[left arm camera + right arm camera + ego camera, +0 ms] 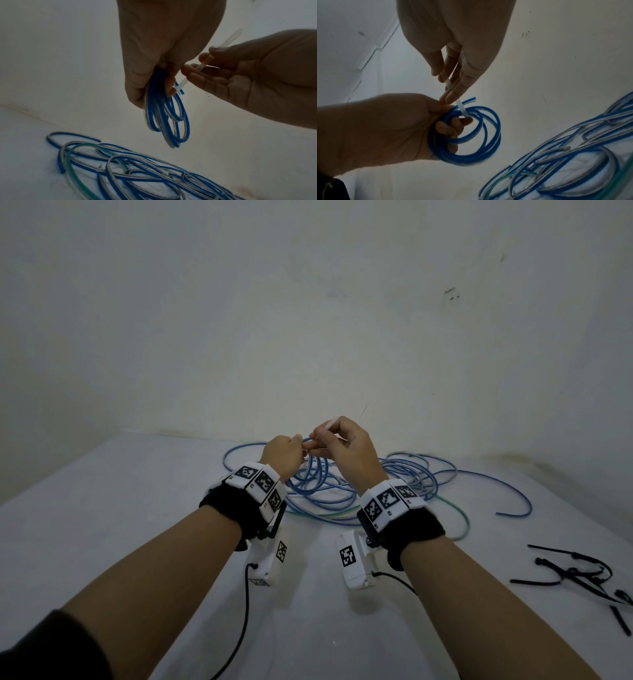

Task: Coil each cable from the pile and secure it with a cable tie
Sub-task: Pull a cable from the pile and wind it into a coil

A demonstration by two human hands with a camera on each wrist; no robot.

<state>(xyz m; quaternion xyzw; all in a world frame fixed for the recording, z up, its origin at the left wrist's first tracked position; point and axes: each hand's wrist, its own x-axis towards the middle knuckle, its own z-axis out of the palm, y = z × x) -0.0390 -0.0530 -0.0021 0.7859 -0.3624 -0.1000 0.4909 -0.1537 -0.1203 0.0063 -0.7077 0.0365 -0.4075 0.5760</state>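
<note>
White table (pixel 102 542) carries the loose pile (pixel 394 484). Left hand (pixel 282 455) grips one blue coil (pixel 471 135); right hand (pixel 346 445) pinches a white tie (pixel 461 108), not yet closed.

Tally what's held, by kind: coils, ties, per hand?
Blue cable coil, gripped by left hand: 1
White cable tie, pinched by right hand: 1
Total held: 2
Loose cable pile and black ties on the table: tangled, not countable.

The coiled blue cable (pixel 465 135) is showing a smooth, glossy plastic jacket, and the white cable tie (pixel 204 63) is looking like translucent matt plastic. The black cable ties (pixel 579 575) are lying matt on the smooth white table (pixel 137 525), and the wristbands (pixel 233 505) are looking like black cloth.
</note>
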